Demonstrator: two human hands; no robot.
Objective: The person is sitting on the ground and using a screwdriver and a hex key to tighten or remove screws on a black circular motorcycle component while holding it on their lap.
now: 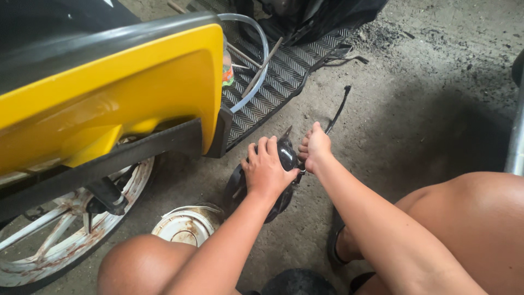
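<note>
A dark, glossy black engine cover part [286, 155] lies on the concrete floor beside a yellow scooter [109, 93]. My left hand [266, 171] presses down on top of this black part, fingers spread over it. My right hand [315, 147] is closed at the part's far right edge, pinching something small that is hidden by the fingers. A thin black rod or cable [338, 109] runs away from my right hand across the floor. My knees frame the bottom of the view.
The scooter's white spoked wheel [60, 235] sits at lower left. A round white metal lid [188, 226] lies next to my left knee. A ribbed black footboard [284, 71] with a clear hose [256, 60] lies behind. A metal pipe [516, 136] stands at the right edge.
</note>
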